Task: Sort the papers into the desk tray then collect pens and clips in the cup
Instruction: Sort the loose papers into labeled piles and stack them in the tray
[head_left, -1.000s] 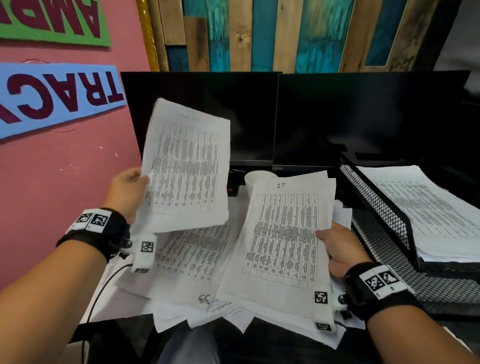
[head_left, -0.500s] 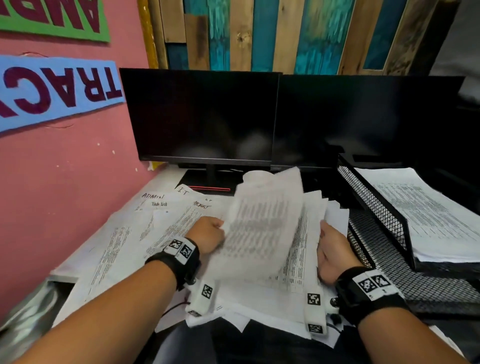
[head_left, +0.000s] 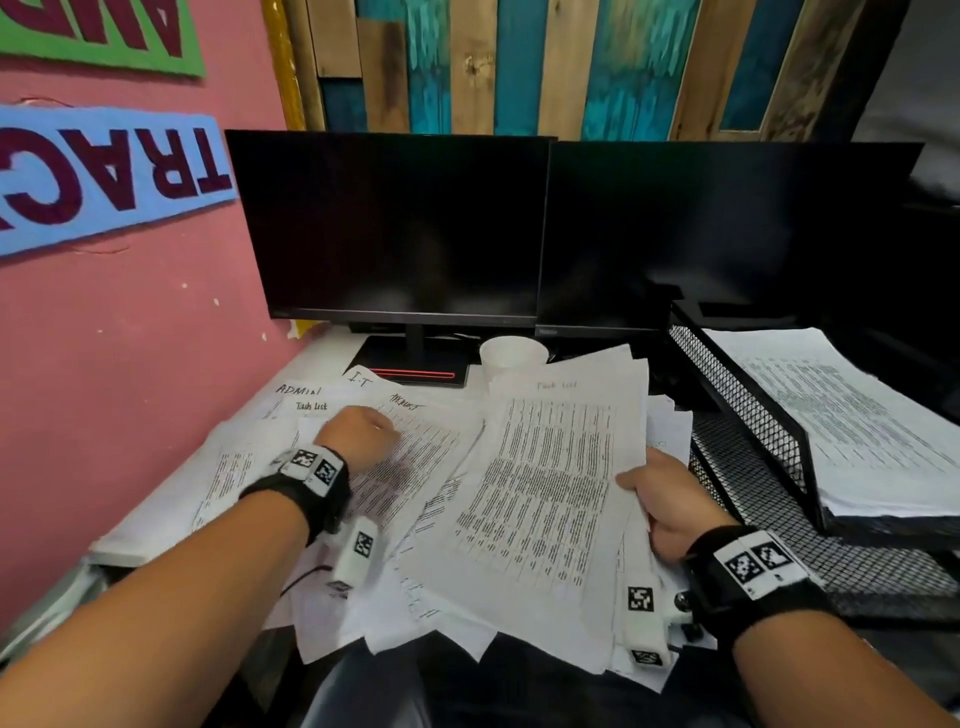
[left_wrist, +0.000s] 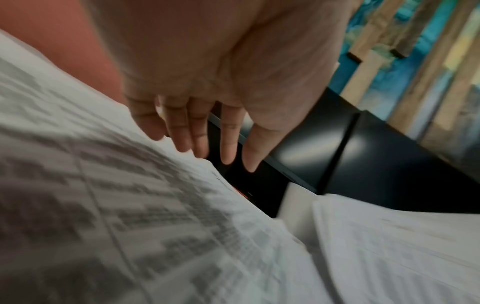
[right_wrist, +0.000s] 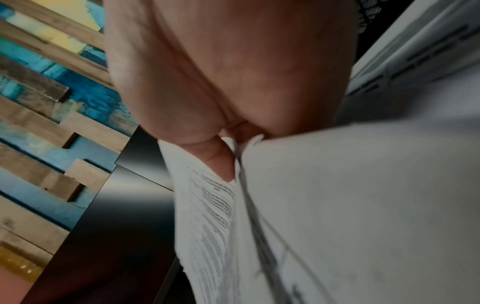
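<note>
Spanning the 12 o'clock edge of the desk: two dark monitors (head_left: 405, 223), side by side. Black mesh desk tray (head_left: 748, 410) at 3 o'clock, upper tier holding a squared stack of printed sheets (head_left: 857, 415). Loose papers (head_left: 415, 457) fan across the desk from 9 o'clock to centre, overlapping, handwritten headings at their far edges. Held sheaf (head_left: 545, 488) sits right of centre, tilted up off the pile, its right edge gripped by the right hand (head_left: 670, 499): right wrist view shows the thumb (right_wrist: 215, 158) pressed on the top printed page, the other fingers hidden behind the sheets. Left hand (head_left: 358, 434) at 10 o'clock, low over the loose papers; left wrist view shows its fingers (left_wrist: 228, 139) straight and spread, nothing held, contact with the paper unclear through blur. White cup (head_left: 511, 358) at 12 o'clock, upright by the monitor base, just beyond the papers. Pens and clips not visible.
</note>
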